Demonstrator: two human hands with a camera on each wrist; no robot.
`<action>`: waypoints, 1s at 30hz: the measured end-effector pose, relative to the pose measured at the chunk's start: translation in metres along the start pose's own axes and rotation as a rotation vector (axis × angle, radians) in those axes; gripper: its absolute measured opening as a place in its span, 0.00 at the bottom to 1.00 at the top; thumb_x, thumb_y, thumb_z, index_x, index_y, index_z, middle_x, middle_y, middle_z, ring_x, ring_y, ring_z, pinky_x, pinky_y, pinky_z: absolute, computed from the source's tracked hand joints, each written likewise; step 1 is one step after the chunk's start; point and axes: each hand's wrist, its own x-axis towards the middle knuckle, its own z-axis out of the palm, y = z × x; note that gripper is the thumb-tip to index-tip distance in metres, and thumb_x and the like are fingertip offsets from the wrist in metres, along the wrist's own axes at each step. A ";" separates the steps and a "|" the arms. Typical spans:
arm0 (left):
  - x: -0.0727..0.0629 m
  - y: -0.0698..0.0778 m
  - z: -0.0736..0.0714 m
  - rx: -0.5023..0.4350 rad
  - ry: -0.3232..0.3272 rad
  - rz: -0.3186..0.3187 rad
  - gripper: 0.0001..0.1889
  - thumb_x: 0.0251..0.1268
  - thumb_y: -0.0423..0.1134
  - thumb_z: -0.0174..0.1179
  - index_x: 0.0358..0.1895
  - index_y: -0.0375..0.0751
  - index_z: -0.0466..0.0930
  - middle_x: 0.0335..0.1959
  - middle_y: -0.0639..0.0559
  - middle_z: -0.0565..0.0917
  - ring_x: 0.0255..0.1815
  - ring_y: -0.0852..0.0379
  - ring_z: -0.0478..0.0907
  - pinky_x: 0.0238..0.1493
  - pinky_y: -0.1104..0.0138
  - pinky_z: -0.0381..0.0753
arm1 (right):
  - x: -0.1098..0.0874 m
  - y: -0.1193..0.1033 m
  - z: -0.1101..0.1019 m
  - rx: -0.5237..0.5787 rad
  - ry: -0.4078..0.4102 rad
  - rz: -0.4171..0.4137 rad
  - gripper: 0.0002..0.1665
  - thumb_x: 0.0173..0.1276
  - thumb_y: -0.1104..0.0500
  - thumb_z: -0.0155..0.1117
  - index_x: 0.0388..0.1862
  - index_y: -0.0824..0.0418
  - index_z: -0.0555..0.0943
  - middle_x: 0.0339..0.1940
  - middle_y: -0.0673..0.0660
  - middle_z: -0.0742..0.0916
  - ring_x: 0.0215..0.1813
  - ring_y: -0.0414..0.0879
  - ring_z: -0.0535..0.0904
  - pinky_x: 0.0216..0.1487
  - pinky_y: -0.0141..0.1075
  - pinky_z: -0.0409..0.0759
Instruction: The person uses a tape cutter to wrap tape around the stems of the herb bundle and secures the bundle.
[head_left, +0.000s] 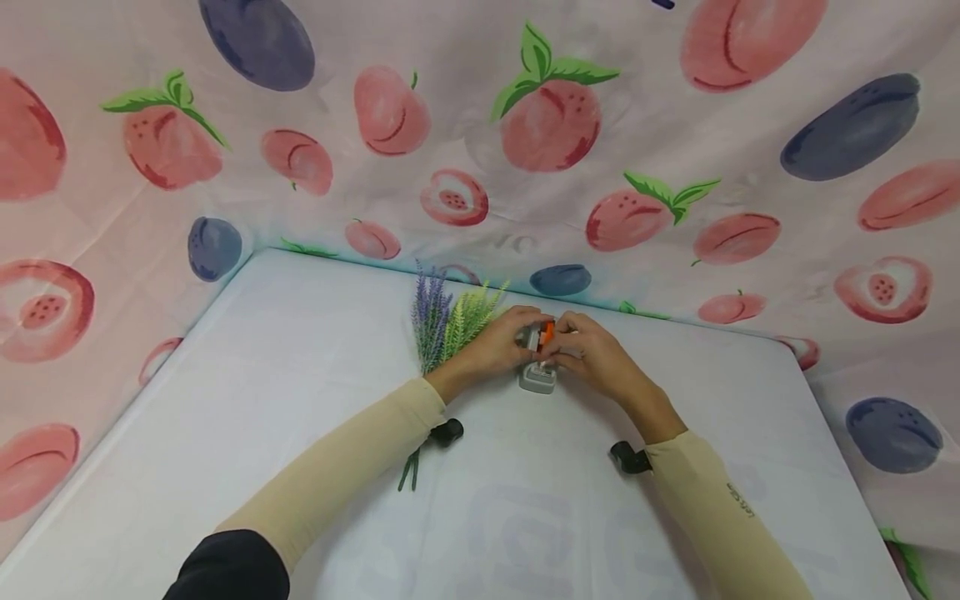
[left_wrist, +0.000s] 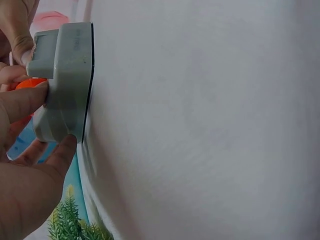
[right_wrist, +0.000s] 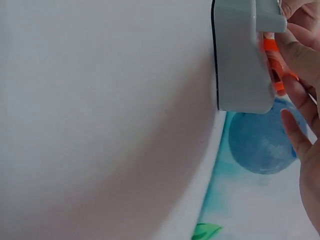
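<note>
A grey tape dispenser (head_left: 537, 382) stands on a white table (head_left: 225, 375), just off centre toward 4 o'clock in the head view. At its 9 o'clock, the person's left hand (head_left: 497, 343) grips the body between thumb and fingers. At its 3 o'clock, the right hand (head_left: 596, 357) has bent fingertips by the orange wheel (head_left: 547, 336) (whether they pinch anything, I cannot tell). Farther toward 10 o'clock lie purple sprigs (head_left: 431, 317) and yellow-green sprigs (head_left: 467, 321), stems running toward 7 o'clock beneath the beige left sleeve (head_left: 337, 462). Fruit-printed cloth (head_left: 300, 217) rises toward 12 o'clock.
</note>
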 end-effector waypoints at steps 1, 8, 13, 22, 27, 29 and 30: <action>0.000 0.000 0.000 0.001 0.000 -0.003 0.32 0.66 0.30 0.68 0.73 0.38 0.71 0.73 0.40 0.69 0.75 0.45 0.64 0.74 0.53 0.65 | 0.000 0.000 0.000 -0.011 0.001 -0.020 0.12 0.52 0.67 0.81 0.33 0.53 0.90 0.39 0.50 0.80 0.45 0.44 0.75 0.46 0.40 0.76; -0.001 -0.001 0.000 0.006 -0.004 -0.027 0.32 0.67 0.32 0.67 0.74 0.43 0.70 0.74 0.40 0.67 0.75 0.46 0.63 0.74 0.54 0.65 | 0.003 0.002 -0.002 -0.094 -0.021 -0.096 0.12 0.52 0.66 0.83 0.30 0.51 0.90 0.40 0.50 0.81 0.47 0.45 0.76 0.48 0.41 0.77; -0.001 -0.001 -0.001 0.004 -0.011 -0.040 0.32 0.67 0.32 0.67 0.74 0.43 0.70 0.74 0.40 0.66 0.75 0.46 0.64 0.74 0.53 0.66 | 0.001 0.003 -0.002 -0.051 -0.040 -0.075 0.09 0.55 0.64 0.81 0.32 0.52 0.89 0.41 0.50 0.80 0.48 0.46 0.76 0.49 0.42 0.77; 0.001 -0.002 0.000 0.005 -0.022 -0.059 0.32 0.67 0.33 0.68 0.74 0.42 0.70 0.74 0.42 0.66 0.74 0.46 0.65 0.71 0.54 0.69 | 0.004 0.004 -0.008 0.183 -0.036 0.126 0.06 0.60 0.60 0.78 0.35 0.51 0.88 0.41 0.48 0.80 0.44 0.53 0.78 0.44 0.49 0.77; 0.001 -0.002 0.000 -0.019 -0.025 -0.067 0.33 0.67 0.32 0.67 0.75 0.43 0.68 0.73 0.44 0.67 0.74 0.48 0.65 0.71 0.54 0.69 | 0.002 0.003 -0.007 0.171 -0.009 0.138 0.07 0.61 0.62 0.77 0.38 0.52 0.89 0.42 0.49 0.81 0.46 0.51 0.78 0.45 0.50 0.78; 0.001 -0.003 0.000 -0.026 -0.030 -0.068 0.33 0.67 0.31 0.67 0.75 0.46 0.69 0.73 0.45 0.67 0.73 0.48 0.65 0.70 0.54 0.70 | 0.001 0.002 -0.007 0.156 0.021 0.143 0.08 0.61 0.63 0.77 0.38 0.52 0.89 0.43 0.49 0.81 0.48 0.48 0.78 0.45 0.49 0.79; 0.001 -0.003 0.000 -0.023 -0.033 -0.070 0.33 0.68 0.31 0.67 0.75 0.47 0.69 0.73 0.45 0.66 0.73 0.48 0.65 0.70 0.54 0.70 | 0.000 0.001 -0.007 0.147 0.037 0.147 0.09 0.60 0.64 0.78 0.38 0.53 0.89 0.44 0.49 0.81 0.48 0.47 0.78 0.46 0.48 0.80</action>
